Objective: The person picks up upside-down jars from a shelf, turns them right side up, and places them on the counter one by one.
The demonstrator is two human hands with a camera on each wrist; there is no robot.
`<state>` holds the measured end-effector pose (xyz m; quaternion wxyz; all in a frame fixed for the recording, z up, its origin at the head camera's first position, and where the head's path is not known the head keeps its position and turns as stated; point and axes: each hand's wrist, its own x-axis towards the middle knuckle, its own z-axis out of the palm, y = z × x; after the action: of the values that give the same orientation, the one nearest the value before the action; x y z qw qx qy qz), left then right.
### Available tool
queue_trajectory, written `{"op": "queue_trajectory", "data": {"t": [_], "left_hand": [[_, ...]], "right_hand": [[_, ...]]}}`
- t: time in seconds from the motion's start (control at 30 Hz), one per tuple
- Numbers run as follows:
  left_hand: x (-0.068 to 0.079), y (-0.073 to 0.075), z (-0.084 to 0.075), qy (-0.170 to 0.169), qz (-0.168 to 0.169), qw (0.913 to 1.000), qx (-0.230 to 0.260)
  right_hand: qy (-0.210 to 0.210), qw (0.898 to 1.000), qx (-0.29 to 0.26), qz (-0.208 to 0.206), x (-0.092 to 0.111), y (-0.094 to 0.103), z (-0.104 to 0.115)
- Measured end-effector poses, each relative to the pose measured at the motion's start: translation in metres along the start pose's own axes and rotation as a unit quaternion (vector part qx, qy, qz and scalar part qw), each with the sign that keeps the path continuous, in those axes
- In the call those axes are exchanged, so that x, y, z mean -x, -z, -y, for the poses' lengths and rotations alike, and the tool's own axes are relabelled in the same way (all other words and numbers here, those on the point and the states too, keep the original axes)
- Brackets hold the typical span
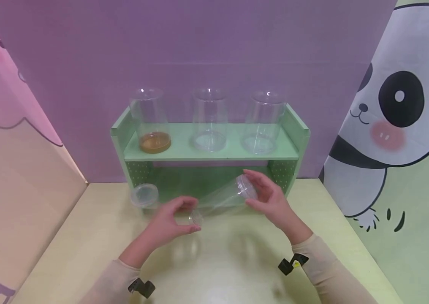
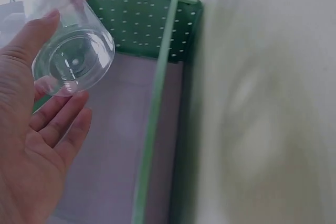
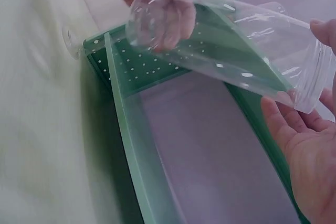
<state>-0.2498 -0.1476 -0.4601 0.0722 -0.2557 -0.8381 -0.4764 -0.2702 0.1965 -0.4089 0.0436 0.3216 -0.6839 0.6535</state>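
Head view, clear jar: 1 clear jar (image 1: 218,199) is tilted btwn the 2 hands, in front of 1 green shelf (image 1: 210,159) and above the table (image 1: 207,274).
Head view, L hand: the L hand (image 1: 169,220) makes a wide C, thumb & fingers round the jar's narrow-looking lower end.
Head view, R hand: the R hand (image 1: 273,202) grips the ridged upper end, thumb below, fingers above.
Head view, shelf items: 3 standing jars (image 1: 210,120) on top board; 1 brown disc (image 1: 155,142) at base of the leftmost; 1 clear lid-like piece (image 1: 145,195) at lower L corner.
L wrist view, jar base: 1 round base faces the palm, btwn thumb & fingers; 1 holed side panel (image 2: 139,22) is behind.
R wrist view, ridged end: held btwn thumb & fingertips (image 3: 270,106), w/ palm apart from jar; other hand is at far end.
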Motion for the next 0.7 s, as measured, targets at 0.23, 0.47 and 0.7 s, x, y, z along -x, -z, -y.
{"op": "queue_trajectory", "data": {"t": [0.23,0.47,0.7], "left_hand": [[0.001,-0.018,0.011,-0.014,0.037,0.9992,-0.007],[-0.003,-0.034,0.006,-0.001,0.082,0.9961,0.030],[-0.009,-0.054,0.003,0.006,0.105,0.9934,0.045]], "right_hand": [[-0.009,1.000,0.012,0.013,-0.008,-0.013,0.004],[-0.015,0.998,0.056,0.018,-0.011,-0.023,0.009],[-0.015,0.992,0.119,0.027,-0.013,-0.028,0.009]]}}
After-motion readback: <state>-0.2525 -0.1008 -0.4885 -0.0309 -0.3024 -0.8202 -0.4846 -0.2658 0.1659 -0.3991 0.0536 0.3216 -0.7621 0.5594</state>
